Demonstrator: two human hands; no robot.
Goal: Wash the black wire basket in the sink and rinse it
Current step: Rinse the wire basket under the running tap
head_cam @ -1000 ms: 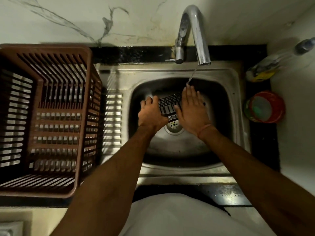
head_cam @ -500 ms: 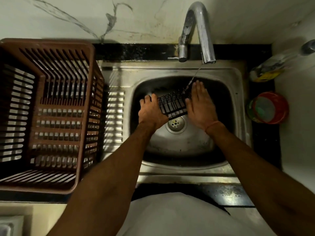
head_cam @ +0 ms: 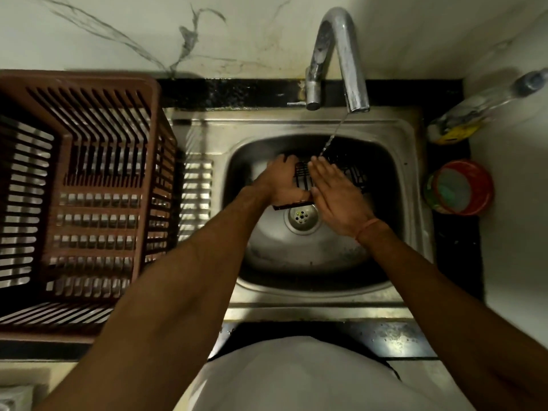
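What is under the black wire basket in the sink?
Below the black wire basket lies the bare steel sink bottom, with the drain just clear of its near edge. Both hands and the basket itself cover the rest.

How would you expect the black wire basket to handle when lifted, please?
Probably stiff: the black wire basket keeps its grid shape in the left hand. Likely light, being open wire. Possibly slippery, since the water stream runs onto it.
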